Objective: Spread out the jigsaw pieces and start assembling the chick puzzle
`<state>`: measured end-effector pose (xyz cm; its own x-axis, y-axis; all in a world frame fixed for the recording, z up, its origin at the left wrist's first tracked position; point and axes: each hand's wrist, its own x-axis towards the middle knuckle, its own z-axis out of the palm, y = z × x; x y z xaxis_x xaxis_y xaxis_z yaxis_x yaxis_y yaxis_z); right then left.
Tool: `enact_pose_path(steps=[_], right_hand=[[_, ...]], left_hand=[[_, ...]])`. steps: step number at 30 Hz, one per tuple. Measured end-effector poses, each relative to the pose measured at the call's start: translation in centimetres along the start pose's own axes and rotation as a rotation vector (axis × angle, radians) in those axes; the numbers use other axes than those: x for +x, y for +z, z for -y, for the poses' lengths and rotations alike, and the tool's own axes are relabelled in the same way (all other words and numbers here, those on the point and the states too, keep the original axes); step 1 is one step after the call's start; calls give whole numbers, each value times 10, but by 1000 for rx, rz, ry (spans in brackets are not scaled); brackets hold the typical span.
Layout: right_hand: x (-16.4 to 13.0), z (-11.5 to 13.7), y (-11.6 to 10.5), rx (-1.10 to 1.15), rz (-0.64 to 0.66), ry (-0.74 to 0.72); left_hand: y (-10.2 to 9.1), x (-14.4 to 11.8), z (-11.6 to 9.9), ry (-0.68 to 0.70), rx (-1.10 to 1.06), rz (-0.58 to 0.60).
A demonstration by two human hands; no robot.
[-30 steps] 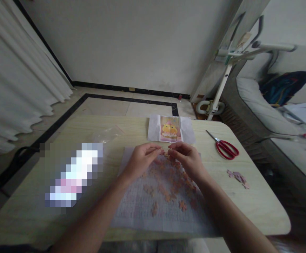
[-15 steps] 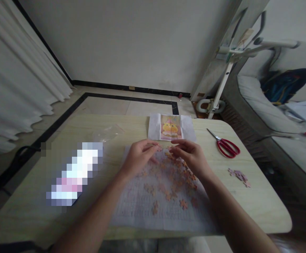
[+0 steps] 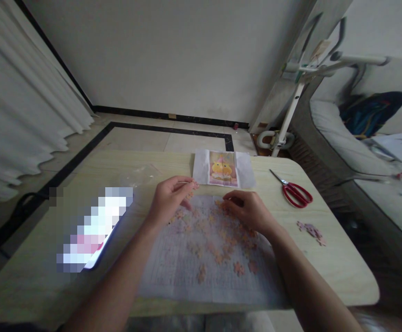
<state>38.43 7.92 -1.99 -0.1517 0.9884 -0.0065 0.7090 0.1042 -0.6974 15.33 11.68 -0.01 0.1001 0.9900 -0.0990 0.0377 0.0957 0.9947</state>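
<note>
Our left hand now sits farther from our right hand, parting the work: left fingers pinch pinkish puzzle pieces near the far edge of the printed sheet; right fingers curl over loose pieces on it, grip unclear. Beneath the sheet spreads the bench; sofa rightward, wall beyond.

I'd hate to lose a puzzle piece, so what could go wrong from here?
Many loose puzzle pieces lie on a paper sheet; the right forearm crosses over its edge and might drag it. The purplish pile sits apart on the table, to the right of that arm; an outward sweep could scatter it. The left hand seems to pinch a small piece, which might slip and mix with the others.
</note>
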Motion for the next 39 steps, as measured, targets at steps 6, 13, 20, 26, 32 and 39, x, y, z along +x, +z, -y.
enact_pose_path(steps=[6,13,20,26,32,39], right_hand=[[-3,2,1,-96,-82,-74],[-12,29,16,34,-206,-388],[-10,27,18,79,-292,-407],[-12,29,15,121,-295,-417],[-11,27,17,116,-295,-417],[-12,27,15,113,-287,-409]], left_hand=[[5,-3,1,-32,21,72],[19,-12,4,-35,12,281],[19,-17,4,-37,13,362],[16,-19,4,0,10,374],[15,-17,4,17,28,378],[14,-18,3,7,45,358]])
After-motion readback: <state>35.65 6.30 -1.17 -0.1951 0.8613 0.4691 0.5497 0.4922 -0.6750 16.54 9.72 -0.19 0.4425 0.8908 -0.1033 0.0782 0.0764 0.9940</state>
